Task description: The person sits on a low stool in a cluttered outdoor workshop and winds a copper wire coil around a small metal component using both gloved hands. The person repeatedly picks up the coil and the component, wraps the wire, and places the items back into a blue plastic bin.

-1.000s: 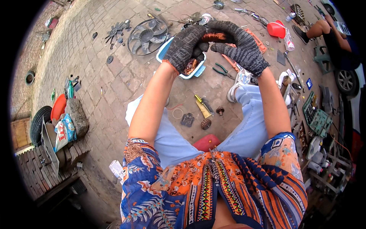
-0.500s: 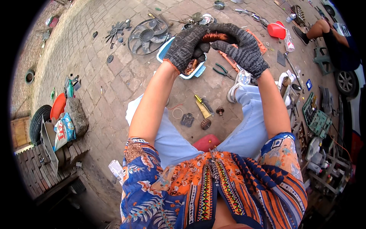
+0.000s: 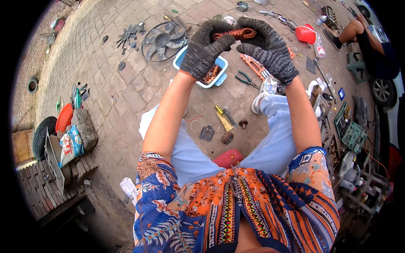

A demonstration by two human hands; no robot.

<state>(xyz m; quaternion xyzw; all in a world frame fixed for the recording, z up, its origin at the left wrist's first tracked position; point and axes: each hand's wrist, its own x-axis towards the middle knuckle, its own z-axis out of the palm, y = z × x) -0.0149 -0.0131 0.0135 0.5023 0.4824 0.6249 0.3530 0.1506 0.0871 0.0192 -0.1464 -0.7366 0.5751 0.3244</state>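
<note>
Both my hands wear dark grey knitted gloves and are raised above the ground in front of me. A bundle of reddish copper wire [image 3: 237, 33] stretches between them, looped at its right part. My left hand [image 3: 203, 51] curls round the bundle's left end, thumb toward the middle. My right hand [image 3: 272, 52] is curved round the right end, its fingers partly hiding the wire. Below my left hand stands a light blue plastic basin [image 3: 224, 78] holding more copper pieces. A pair of pliers [image 3: 246, 79] lies on the bricks to the right of the basin.
A fan in a ring [image 3: 164, 40] lies left of the basin. An orange frame-like part [image 3: 253, 64] is under my right hand. Between my legs lie a screwdriver [image 3: 220, 110] and a small motor armature [image 3: 228, 137]. Further right are a red bucket [image 3: 305, 33] and a green tool case [image 3: 352, 135].
My hands have shifted slightly and tilted, so more of the copper wire bundle shows. My left fingers have moved up off the basin's view, uncovering its contents.
</note>
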